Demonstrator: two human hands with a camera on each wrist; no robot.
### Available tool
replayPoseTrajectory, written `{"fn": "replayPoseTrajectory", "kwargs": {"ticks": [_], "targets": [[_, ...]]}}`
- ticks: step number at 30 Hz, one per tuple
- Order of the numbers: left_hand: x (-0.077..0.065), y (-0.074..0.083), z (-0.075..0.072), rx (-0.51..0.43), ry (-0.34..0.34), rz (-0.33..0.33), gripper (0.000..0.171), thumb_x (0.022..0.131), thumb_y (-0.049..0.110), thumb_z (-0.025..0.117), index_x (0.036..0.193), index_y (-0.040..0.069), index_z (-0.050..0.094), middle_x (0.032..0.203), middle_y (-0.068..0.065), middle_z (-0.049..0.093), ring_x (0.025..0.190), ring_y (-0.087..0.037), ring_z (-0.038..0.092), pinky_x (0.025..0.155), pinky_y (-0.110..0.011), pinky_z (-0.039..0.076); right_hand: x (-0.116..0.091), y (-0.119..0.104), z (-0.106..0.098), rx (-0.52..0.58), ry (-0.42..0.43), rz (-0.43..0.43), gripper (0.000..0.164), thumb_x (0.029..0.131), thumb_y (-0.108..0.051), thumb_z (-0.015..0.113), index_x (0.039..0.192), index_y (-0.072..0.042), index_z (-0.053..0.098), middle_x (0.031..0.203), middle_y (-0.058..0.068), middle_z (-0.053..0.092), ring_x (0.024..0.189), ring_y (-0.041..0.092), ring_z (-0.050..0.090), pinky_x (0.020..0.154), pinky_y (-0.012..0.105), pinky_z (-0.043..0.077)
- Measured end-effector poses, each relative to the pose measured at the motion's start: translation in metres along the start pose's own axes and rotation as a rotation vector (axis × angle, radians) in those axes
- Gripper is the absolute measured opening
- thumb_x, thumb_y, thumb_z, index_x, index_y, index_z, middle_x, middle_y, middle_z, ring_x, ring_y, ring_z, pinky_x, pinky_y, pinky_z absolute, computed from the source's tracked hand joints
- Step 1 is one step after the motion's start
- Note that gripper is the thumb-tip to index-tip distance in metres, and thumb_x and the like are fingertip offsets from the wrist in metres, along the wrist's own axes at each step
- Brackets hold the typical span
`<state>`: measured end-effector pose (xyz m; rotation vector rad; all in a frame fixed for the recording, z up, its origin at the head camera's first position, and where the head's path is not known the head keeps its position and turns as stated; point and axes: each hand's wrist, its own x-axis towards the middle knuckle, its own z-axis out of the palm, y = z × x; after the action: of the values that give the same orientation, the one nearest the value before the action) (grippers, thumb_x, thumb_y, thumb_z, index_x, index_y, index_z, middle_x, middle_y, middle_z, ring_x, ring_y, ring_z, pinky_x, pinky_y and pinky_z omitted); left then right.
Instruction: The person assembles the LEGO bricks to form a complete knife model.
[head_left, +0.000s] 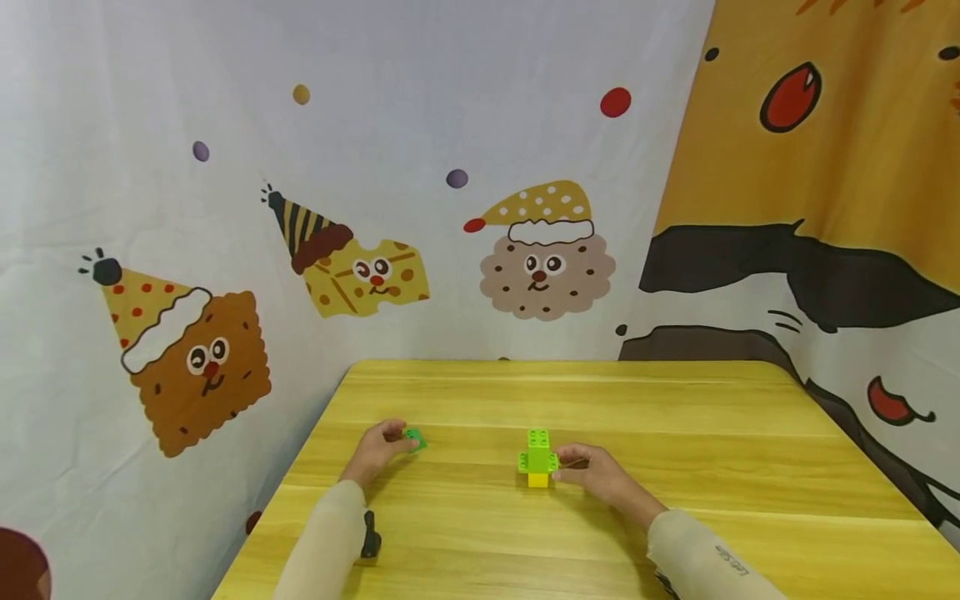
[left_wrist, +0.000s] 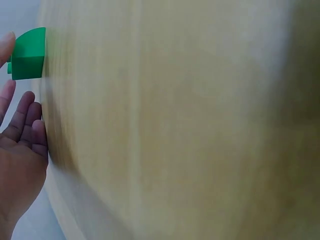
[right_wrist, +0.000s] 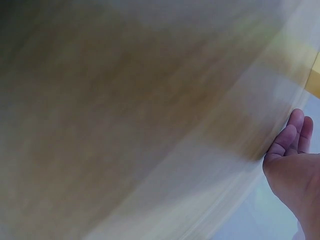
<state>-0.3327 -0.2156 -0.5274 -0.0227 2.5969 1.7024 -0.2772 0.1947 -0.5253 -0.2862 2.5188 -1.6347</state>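
Note:
On the table stands a small toy-brick build, with a light green block on top, studded side pieces and a yellow brick base. My right hand is at its right side, thumb and index finger spread near the side piece. In the right wrist view the other fingers curve loosely beside the table, below a yellow brick's edge. Farther left, my left hand pinches a dark green curved brick between thumb and index finger. The left wrist view shows this brick against the tabletop, the remaining fingers apart from it.
A small black object shows beside the left sleeve. The wood-grain table has rounded far corners. Behind it hangs a white cloth printed with cartoon snacks in party hats.

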Motion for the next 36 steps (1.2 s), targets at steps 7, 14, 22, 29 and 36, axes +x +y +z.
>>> {"fn": "replayPoseTrajectory", "kwargs": {"ticks": [7,14,22,29,36], "targets": [[-0.001,0.000,0.000,0.026,-0.004,0.003,0.055,0.087,0.021,0.079,0.133,-0.002,0.058,0.124,-0.016,0.059,0.114,-0.031,0.055,0.096,-0.048,0.045,0.000,0.001,0.000,-0.003,0.004,0.000,0.045,0.085,-0.025,0.080,0.122,-0.002,0.066,0.111,0.008,0.065,0.102,0.024,0.061,0.085,0.040,0.051],[-0.001,0.000,0.001,0.049,0.020,-0.010,0.046,0.088,0.020,0.077,0.126,-0.001,0.063,0.118,-0.014,0.062,0.107,-0.028,0.058,0.093,-0.046,0.047,-0.001,0.000,-0.001,0.001,0.000,-0.010,0.045,0.086,-0.024,0.080,0.121,-0.001,0.065,0.111,0.009,0.065,0.102,0.024,0.061,0.084,0.040,0.052],[-0.001,0.004,0.004,0.025,0.063,-0.008,0.044,0.091,0.023,0.075,0.126,0.000,0.063,0.122,-0.015,0.063,0.113,-0.031,0.057,0.098,-0.049,0.044,-0.001,-0.001,0.000,-0.006,0.005,0.004,0.045,0.085,-0.025,0.080,0.121,-0.002,0.066,0.112,0.008,0.065,0.103,0.024,0.060,0.085,0.041,0.051],[0.003,0.018,0.013,-0.040,0.042,0.025,0.041,0.090,0.026,0.076,0.122,0.003,0.066,0.117,-0.011,0.065,0.111,-0.029,0.058,0.098,-0.049,0.044,0.000,0.000,0.000,-0.006,0.004,0.003,0.045,0.085,-0.025,0.080,0.122,-0.003,0.066,0.112,0.008,0.065,0.103,0.024,0.060,0.086,0.041,0.051],[0.006,0.039,0.031,-0.123,-0.049,0.077,0.036,0.090,0.023,0.076,0.119,0.003,0.066,0.114,-0.010,0.066,0.107,-0.026,0.060,0.093,-0.049,0.048,0.000,0.001,0.000,-0.007,0.004,0.003,0.045,0.085,-0.026,0.080,0.121,-0.003,0.066,0.112,0.008,0.065,0.103,0.024,0.060,0.085,0.041,0.051]]}}
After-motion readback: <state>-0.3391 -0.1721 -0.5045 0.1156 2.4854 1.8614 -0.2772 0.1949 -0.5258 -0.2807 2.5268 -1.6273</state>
